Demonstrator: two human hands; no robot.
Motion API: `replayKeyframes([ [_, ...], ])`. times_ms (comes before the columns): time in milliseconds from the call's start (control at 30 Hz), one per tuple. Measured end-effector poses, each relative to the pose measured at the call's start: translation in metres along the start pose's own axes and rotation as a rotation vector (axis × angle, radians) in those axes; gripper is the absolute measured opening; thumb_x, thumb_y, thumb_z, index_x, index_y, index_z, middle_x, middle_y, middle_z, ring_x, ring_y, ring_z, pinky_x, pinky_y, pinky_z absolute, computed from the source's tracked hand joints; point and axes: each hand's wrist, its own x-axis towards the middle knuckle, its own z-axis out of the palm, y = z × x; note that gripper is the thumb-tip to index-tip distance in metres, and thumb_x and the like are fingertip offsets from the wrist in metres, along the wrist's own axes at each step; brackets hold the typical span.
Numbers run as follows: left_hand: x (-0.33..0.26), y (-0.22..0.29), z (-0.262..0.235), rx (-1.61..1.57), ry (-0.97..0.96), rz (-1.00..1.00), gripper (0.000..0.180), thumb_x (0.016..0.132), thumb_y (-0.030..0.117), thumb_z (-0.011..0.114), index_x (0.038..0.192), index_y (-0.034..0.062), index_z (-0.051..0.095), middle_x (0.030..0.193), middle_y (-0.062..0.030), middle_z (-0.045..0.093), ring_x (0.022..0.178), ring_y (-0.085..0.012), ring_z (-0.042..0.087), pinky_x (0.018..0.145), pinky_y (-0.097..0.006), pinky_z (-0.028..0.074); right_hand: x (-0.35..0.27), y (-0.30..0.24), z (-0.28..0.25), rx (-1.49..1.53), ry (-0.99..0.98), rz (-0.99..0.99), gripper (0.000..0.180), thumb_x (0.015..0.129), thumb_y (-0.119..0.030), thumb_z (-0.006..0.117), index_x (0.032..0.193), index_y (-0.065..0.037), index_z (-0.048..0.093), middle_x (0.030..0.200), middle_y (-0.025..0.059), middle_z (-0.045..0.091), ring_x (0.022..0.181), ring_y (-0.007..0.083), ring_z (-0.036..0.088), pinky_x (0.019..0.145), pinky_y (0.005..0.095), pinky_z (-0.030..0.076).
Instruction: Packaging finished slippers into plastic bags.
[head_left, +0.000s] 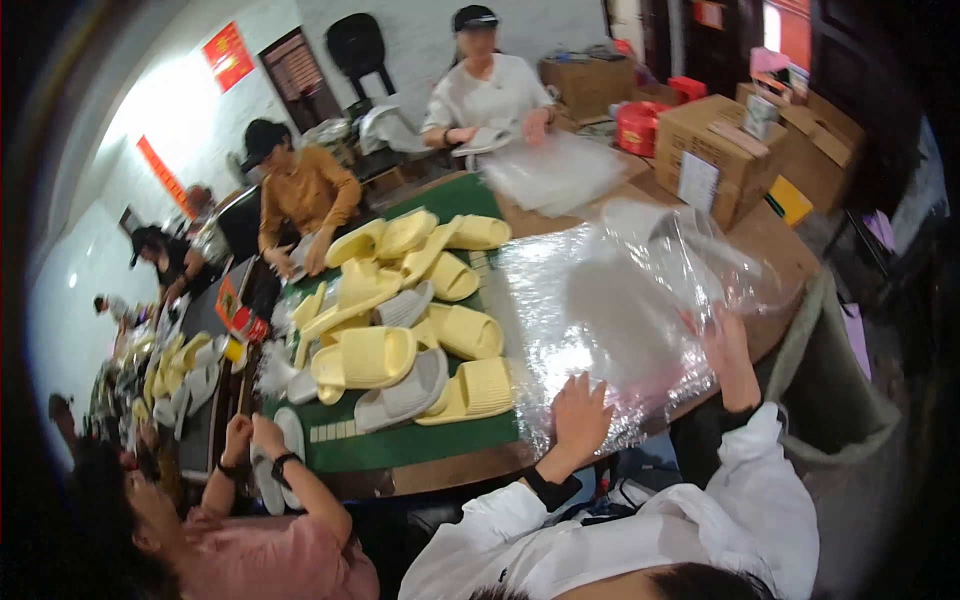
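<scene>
Head view: left hand point(583, 415) palm down, fingers spread, resting on the near part of the clear plastic sheeting point(545, 345); nothing seen gripped. Right hand point(728, 345) farther out to the right, at the sheeting's right side, fingers partly bent and blurred. Cannot tell whether it pinches the film or only touches it.

Sheeting lies flat on the bench point(455, 477), ahead of the left hand and between the two. Glossy, layered-looking; number of layers not readable. Loose clear film point(665, 235) stands rumpled just beyond the right hand, apparently raised off the flat part; whether joined to it, unclear.

Left of the left hand: heap of yellow slippers point(375, 355) with a few grey slippers point(405, 392) among them, on a green mat point(430, 445). Neither hand touches these. Beyond the right hand, a cardboard box point(720, 160); to its right, a cloth sack point(835, 400), mouth open.

Step in hand, by judgement: spreading or separating the film, left hand steadying, right hand working the far side. Next move would call for a sure pinch on one layer, left palm kept flat; thin film could cling and drag its neighbours.
</scene>
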Motion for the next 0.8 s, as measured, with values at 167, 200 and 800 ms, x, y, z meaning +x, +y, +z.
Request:
replayKeyframes([
  [167,0.0,-0.003,0.003,0.057,0.054,0.055,0.05,0.081,0.033,0.061,0.125,0.0112,0.053,0.134,-0.0212,0.042,0.126,-0.0395,0.036,0.097,-0.052,0.03,0.03,-0.03,0.002,-0.009,0.112,-0.077,0.039,0.093,-0.013,0.048,0.128,0.003,0.038,0.123,0.0166,0.051,0.107,0.0296,0.053,0.091,0.0447,0.05],
  [200,0.001,-0.001,0.005,0.056,0.045,0.073,0.05,0.081,0.033,0.061,0.125,0.0112,0.053,0.134,-0.0212,0.042,0.126,-0.0395,0.036,0.097,-0.052,0.03,0.035,-0.036,-0.003,-0.006,0.129,-0.088,0.039,0.093,-0.013,0.048,0.128,0.003,0.038,0.123,0.0166,0.051,0.107,0.0296,0.053,0.091,0.0447,0.05],
  [800,0.041,-0.037,-0.081,-0.595,-0.235,-0.215,0.035,0.082,0.024,0.062,0.113,0.0072,0.06,0.11,-0.0156,0.06,0.103,-0.0307,0.057,0.087,-0.039,0.046,-0.051,0.126,0.04,-1.328,-0.56,-0.4,0.04,0.084,-0.006,0.055,0.123,-0.003,0.05,0.135,0.0164,0.043,0.122,0.0333,0.043,0.103,0.0398,0.034],
])
